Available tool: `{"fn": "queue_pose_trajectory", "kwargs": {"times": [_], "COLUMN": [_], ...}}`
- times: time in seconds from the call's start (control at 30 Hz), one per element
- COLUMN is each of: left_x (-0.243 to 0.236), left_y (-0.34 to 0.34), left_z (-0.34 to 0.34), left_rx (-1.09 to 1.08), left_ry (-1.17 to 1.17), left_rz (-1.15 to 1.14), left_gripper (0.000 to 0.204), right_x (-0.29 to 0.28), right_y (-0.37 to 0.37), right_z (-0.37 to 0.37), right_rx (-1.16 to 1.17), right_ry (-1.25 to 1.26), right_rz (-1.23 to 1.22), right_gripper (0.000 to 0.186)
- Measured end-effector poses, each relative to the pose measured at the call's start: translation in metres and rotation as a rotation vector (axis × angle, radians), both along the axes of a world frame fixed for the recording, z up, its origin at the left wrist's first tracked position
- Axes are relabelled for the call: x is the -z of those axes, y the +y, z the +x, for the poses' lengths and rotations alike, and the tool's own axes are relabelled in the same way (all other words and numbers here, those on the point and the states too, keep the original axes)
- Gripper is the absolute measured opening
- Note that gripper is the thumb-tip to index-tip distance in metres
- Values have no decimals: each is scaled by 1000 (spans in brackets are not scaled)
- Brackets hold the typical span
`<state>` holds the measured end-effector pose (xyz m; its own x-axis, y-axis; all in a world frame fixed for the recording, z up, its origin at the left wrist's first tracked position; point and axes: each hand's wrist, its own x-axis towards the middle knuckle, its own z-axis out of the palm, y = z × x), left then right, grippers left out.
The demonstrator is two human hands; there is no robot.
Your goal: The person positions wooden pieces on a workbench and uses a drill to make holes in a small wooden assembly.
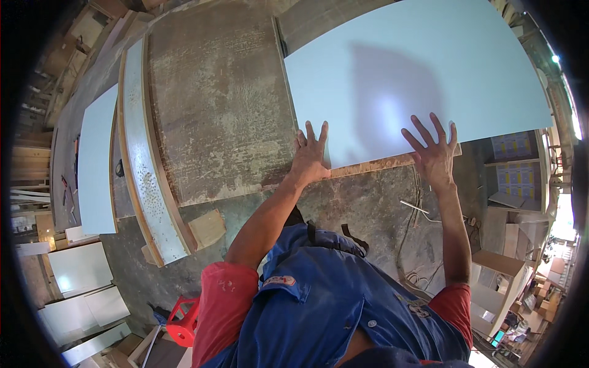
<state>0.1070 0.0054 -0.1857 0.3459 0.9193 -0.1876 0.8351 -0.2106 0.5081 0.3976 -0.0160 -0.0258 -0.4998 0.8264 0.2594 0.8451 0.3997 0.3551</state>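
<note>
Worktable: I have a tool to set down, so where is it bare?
The worn brown tabletop is bare between the long shiny strip and the large pale panel. Crowded: rightward, with that panel, left hand and right hand; leftward, with a narrower white panel.

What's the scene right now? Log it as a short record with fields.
Left hand: fingers spread, at near left corner of pale panel
Right hand: fingers spread, on panel's near edge
Pale panel: flat on brown worktable, overhanging its right end
Left side: long grey strip with brown edges
Lower left: red stool
</note>
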Motion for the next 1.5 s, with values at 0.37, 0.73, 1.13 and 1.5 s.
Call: {"fn": "queue_pose_trajectory", "kwargs": {"times": [0.37,0.73,1.13,1.5], "left_x": [-3,4,5,29], "left_y": [8,16,40,19], "left_z": [-5,-10,-18,-20], "left_rx": [59,60,54,36], "left_ry": [97,22,-21,37], "left_rz": [-8,-23,-10,75], "left_gripper": [137,139,136,120], "right_x": [-8,9,2,32], "right_y": [-5,-2,15,14], "right_z": [-4,-10,-20,-39], "right_rx": [-10,-49,-39,-110], "right_ry": [52,116,155,132], "right_rz": [-110,-22,-13,-71], "right_gripper": [63,48,46,47]}}
